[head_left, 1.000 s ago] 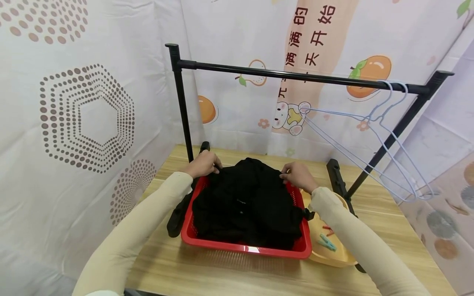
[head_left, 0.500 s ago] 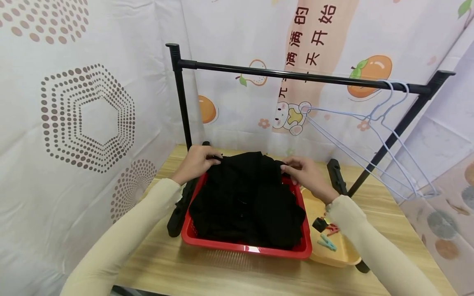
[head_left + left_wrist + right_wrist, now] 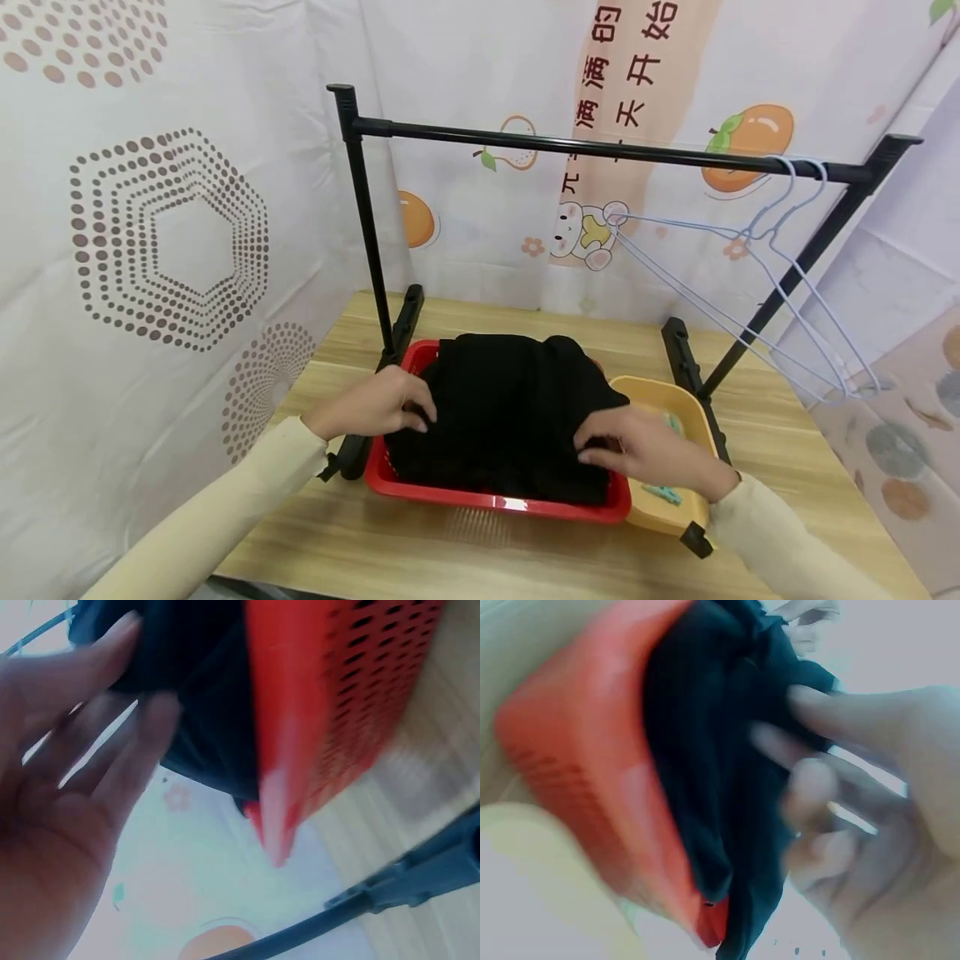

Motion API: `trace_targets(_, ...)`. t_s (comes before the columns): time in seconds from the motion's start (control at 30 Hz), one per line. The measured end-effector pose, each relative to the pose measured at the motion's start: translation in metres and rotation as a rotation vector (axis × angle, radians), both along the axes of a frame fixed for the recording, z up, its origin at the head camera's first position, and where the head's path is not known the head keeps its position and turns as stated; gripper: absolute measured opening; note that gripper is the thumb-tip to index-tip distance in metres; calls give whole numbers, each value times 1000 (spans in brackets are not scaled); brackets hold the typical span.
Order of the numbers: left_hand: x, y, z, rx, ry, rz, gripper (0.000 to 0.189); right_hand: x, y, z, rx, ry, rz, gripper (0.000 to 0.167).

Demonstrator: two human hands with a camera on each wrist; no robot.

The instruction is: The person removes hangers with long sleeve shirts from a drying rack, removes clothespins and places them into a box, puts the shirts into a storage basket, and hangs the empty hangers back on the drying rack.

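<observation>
A black garment [image 3: 510,408] lies heaped in a red plastic basket [image 3: 480,500], its upper part spread flat toward the back rim. In the head view my left hand [image 3: 382,404] hovers over the garment's left side, fingers loosely bent. The left wrist view shows those fingers [image 3: 154,731] right at the black fabric, without a grip on it. Over the garment's right side, my right hand [image 3: 652,450] is blurred, its thumb and fingers apart. Nothing shows between the right fingers [image 3: 814,787] in the right wrist view.
A yellow basin [image 3: 645,387] with clothespins [image 3: 662,493] stands right of the basket, partly under my right arm. Behind rises a black rack [image 3: 525,142], with blue hangers [image 3: 750,237] at its right end. The wooden table's [image 3: 450,562] front edge is near.
Both hands have let go of the garment's far edge and come back toward me, the left also leftward. The garment's far part now lies lower and flatter.
</observation>
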State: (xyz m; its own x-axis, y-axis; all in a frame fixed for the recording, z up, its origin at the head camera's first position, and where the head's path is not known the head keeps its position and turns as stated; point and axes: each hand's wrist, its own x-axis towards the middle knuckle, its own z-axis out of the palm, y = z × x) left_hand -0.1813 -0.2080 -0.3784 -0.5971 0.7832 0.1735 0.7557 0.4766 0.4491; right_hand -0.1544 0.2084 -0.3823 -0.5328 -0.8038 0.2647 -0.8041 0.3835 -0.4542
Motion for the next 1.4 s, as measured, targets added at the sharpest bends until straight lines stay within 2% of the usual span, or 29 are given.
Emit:
trace_targets(0.07, 3, 0, -5, -53, -72, -14, 16, 5, 0, -6, 96, -6, 50, 13)
trace_targets(0.17, 4, 2, -11, -145, -151, -28, 16, 9, -2, -14, 199, -51, 51, 13)
trace_targets(0.3, 6, 7, -22, -277, -187, -76, 20, 11, -9, -23, 279, -61, -13, 15)
trace_targets(0.4, 7, 9, -26, -325, -201, -99, 26, 11, -14, -28, 337, -44, -49, 15)
trace_targets(0.5, 5, 7, -25, -291, -221, -112, 29, 10, -17, -28, 346, -65, -27, 16)
trace_targets(0.63, -9, -1, -19, -135, -227, -120, 37, 2, -12, -20, 219, -161, 77, 12)
trace_targets(0.7, -18, -7, -14, -56, -222, -82, 35, -5, -6, -12, 143, -201, 104, 10)
trace_targets(0.77, -27, -12, -9, 10, -224, -8, 27, -14, 0, -2, 90, -239, 59, 12)
trace_targets(0.87, -40, -15, -2, 77, -217, 116, 15, -29, 6, 11, 46, -272, -133, 14)
trace_targets(0.93, -50, -13, 1, 93, -212, 192, 13, -42, 7, 13, 34, -264, -282, 17)
trace_targets(1.03, -64, -8, 0, 69, -240, 288, 16, -63, 4, 8, 57, -245, -447, 30)
trace_targets(1.13, -76, -1, -5, 6, -293, 367, 29, -80, 0, -2, 129, -261, -532, 49)
trace_targets(1.27, -86, 5, -11, -72, -356, 440, 60, -95, -7, -12, 197, -283, -589, 64)
trace_targets(1.33, -89, 8, -13, -84, -376, 455, 72, -99, -10, -16, 197, -279, -595, 62)
trace_targets(1.4, -92, 9, -13, -80, -387, 446, 76, -102, -13, -17, 176, -255, -588, 54)
